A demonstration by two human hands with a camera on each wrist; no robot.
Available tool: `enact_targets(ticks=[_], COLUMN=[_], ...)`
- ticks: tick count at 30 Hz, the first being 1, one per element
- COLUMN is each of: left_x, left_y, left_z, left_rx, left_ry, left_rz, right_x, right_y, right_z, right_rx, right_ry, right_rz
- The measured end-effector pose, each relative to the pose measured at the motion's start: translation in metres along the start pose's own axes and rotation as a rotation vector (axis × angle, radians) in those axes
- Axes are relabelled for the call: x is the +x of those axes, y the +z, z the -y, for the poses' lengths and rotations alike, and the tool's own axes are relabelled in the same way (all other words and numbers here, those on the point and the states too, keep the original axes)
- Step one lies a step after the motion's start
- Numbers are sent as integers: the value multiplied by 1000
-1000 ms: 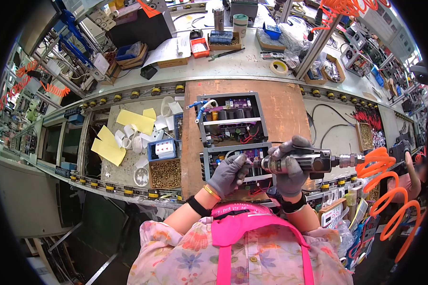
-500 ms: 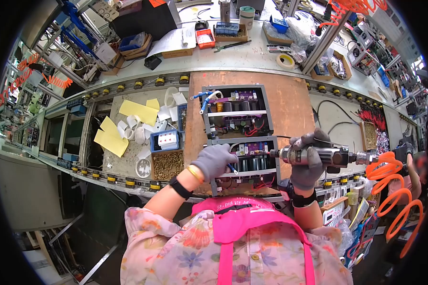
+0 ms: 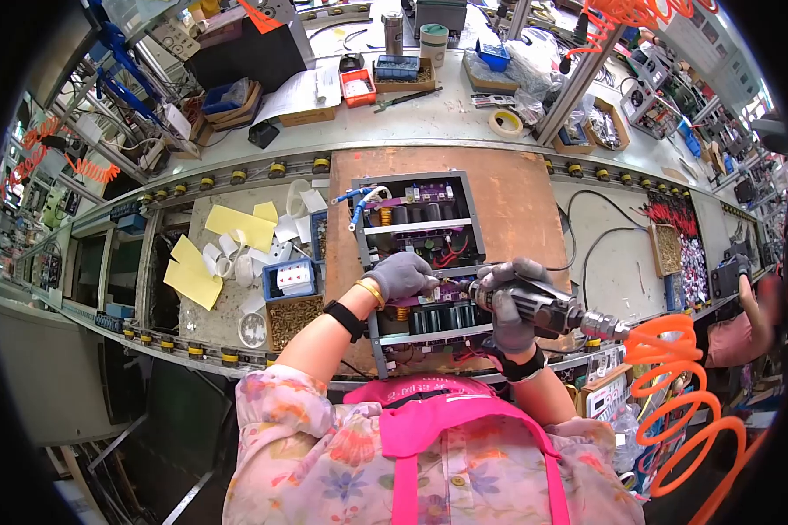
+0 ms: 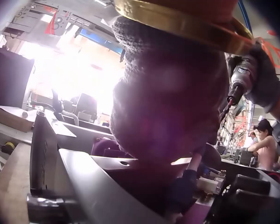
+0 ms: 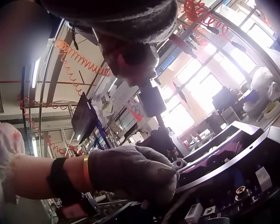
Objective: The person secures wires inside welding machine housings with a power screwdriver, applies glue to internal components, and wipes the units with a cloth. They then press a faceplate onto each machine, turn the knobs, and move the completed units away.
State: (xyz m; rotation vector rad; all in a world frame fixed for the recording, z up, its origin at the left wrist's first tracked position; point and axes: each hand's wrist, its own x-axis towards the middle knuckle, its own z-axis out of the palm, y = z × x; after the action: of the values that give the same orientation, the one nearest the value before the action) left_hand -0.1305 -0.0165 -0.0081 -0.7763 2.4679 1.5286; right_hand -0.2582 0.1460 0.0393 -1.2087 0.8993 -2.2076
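Observation:
My gloved right hand point(image 3: 512, 302) grips a pneumatic screwdriver point(image 3: 543, 308), which lies nearly level with its bit toward my left hand. In the right wrist view the driver's nose point(image 5: 152, 99) slants down to the left fingertips. My gloved left hand point(image 3: 403, 276) is over the nearer metal chassis point(image 3: 372, 350) and pinches a ring-ended cable lug point(image 5: 179, 163). A blue sleeve point(image 4: 183, 184) shows below those fingers in the left wrist view. Dark capacitors point(image 3: 440, 318) fill the chassis beside the hand. Behind it lies a second chassis point(image 3: 474, 210) with blue-sleeved cables point(image 3: 355, 210).
Both chassis lie on a brown board point(image 3: 521, 201) across the roller line. To the left are a box of brass screws point(image 3: 295, 320), a blue bin point(image 3: 291, 278) and yellow paper point(image 3: 193, 271). An orange coiled hose point(image 3: 674, 367) trails from the driver. Another person point(image 3: 740, 328) is at the right.
The driver first backs rightward from the left hand, then returns close to it, its tail now tilted toward me. My left hand shifts to the nearer chassis's far left part.

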Motion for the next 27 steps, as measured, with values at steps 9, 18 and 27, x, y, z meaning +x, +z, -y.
enact_targets(ticks=[9, 18, 27], left_x=[3, -7, -5], left_y=[0, 5, 8], left_z=[5, -4, -5], left_rx=[28, 410, 470], left_ry=[27, 162, 159], left_rz=[12, 26, 62], right_x=[-6, -11, 1], right_y=[7, 8, 2], right_z=[-13, -13, -18], right_rx=[-132, -272, -190], right_ry=[-24, 216, 414], right_rz=[138, 128, -118])
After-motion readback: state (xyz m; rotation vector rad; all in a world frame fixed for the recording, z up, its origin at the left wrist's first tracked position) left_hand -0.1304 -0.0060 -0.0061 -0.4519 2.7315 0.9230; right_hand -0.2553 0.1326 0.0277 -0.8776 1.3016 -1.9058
